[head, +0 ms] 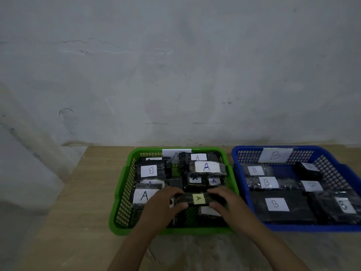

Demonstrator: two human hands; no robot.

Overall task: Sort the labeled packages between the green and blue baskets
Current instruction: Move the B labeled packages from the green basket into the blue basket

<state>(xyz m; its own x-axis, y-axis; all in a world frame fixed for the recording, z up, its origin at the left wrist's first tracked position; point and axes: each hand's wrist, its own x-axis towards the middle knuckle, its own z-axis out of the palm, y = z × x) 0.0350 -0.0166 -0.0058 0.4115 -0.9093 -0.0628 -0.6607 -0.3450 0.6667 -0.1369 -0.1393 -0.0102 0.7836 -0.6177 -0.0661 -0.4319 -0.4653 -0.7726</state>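
Both hands were on one small black package with a yellow "A" label, held over the near half of the green basket. Left hand pinched its left end, right hand its right end — fingers curled round the wrap. It looked light, film-wrapped and probably slick, with some give; end grips suited it better than the glossy flat faces. The label matched the green basket's "A" card, so it likely belonged there. One "B" package sat at the far left of the green basket — that one probably needed to go to the blue basket.
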